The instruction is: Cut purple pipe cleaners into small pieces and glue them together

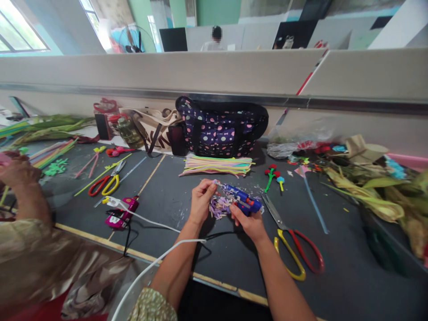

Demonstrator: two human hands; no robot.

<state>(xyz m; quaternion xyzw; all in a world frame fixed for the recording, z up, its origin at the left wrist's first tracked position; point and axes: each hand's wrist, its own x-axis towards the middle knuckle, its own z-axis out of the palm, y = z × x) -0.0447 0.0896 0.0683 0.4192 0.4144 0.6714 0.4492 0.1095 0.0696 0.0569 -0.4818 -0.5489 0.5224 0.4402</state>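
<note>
My right hand [249,221] is wrapped round a blue glue gun [242,199], whose nozzle points up and left. At that nozzle, the fingers of my left hand [201,200] pinch a small pale purple piece [215,182]. Beneath the gun lies a pile of purple and cream cut bits [220,207] on the dark table [160,240]. Behind my hands is a bundle of pastel fuzzy stems [217,165]. Large scissors [287,236] with one red and one yellow handle lie to the right of my right hand.
A patterned dark bag [220,129] stands at the back. On the left are a magenta box [122,214] with cables, more scissors [109,180] and a person's hand [20,171]. Red-topped stems [271,174] and dry husks [381,200] lie right. A white cable [157,258] crosses near my left arm.
</note>
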